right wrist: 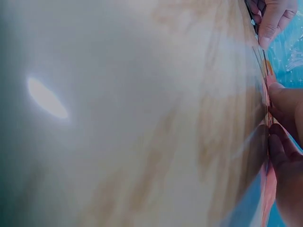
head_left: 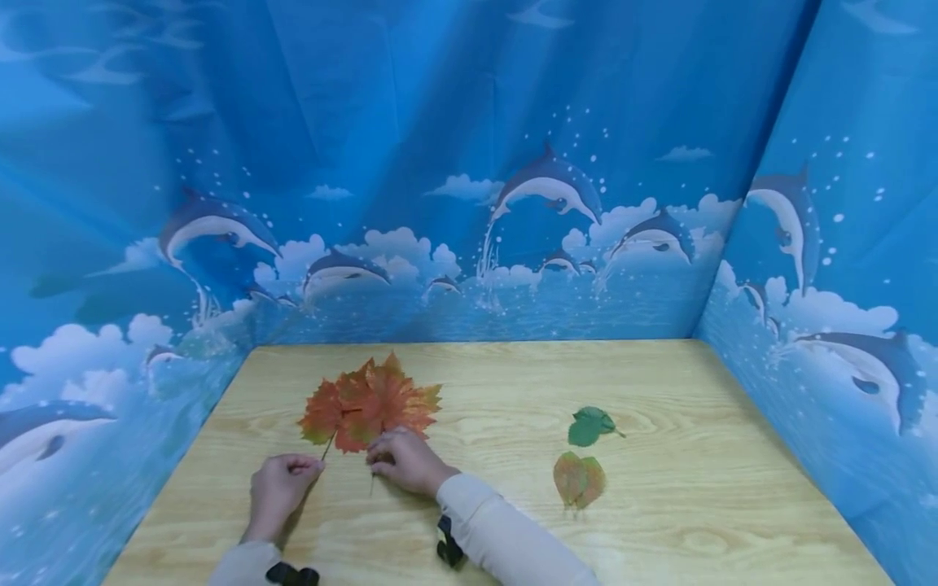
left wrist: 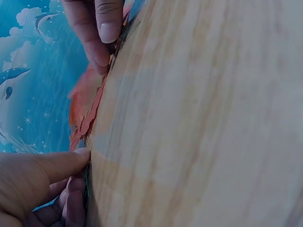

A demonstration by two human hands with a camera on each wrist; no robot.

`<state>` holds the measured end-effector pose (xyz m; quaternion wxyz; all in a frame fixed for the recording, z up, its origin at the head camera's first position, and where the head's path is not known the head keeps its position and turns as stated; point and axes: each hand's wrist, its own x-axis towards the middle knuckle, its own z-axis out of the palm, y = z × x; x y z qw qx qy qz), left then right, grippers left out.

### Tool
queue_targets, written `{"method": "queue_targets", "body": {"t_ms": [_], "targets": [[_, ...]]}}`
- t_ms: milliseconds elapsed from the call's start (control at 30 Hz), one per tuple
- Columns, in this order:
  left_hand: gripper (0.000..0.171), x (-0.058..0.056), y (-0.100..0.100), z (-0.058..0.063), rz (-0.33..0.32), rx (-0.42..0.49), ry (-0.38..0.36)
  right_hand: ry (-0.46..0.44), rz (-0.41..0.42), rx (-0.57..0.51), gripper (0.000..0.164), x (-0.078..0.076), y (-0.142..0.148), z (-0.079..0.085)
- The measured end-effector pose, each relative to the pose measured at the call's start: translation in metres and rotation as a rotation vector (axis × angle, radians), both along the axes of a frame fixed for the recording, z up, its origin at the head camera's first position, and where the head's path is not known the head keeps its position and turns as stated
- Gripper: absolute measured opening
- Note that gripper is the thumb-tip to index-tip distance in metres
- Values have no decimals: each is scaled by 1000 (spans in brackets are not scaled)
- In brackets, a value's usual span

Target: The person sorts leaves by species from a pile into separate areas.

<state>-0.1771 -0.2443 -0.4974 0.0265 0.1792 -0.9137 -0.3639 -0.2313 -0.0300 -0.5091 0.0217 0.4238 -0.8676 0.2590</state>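
Red-orange maple leaves (head_left: 377,395) with yellow-green patches lie overlapping on the left part of the wooden table. My left hand (head_left: 284,487) pinches the thin stem (head_left: 327,446) of the left leaf between thumb and fingers, low over the tabletop. At the lower edge of the cluster, my right hand (head_left: 412,461) pinches a maple leaf near its base, and a thin stem shows below the fingers. Seen edge-on in the left wrist view, the red leaf (left wrist: 90,116) lies between the left hand (left wrist: 42,184) and the right fingertips (left wrist: 108,35).
Right of the hands lie a green leaf (head_left: 589,426) with a short stem and a yellowish-green, reddish leaf (head_left: 579,480). Blue dolphin-print sheets (head_left: 469,301) border the back and sides of the wood-grain table (head_left: 681,488).
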Motion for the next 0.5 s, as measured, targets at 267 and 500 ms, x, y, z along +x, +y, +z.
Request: {"method": "queue_targets", "body": {"t_ms": [267,500], "targets": [[15,0,1,2,5,5,3,-37,-23,-24,20,-1,1,-1],[15,0,0,0,4,8,0,-46,-48,-45,20,2,0,-3]]}}
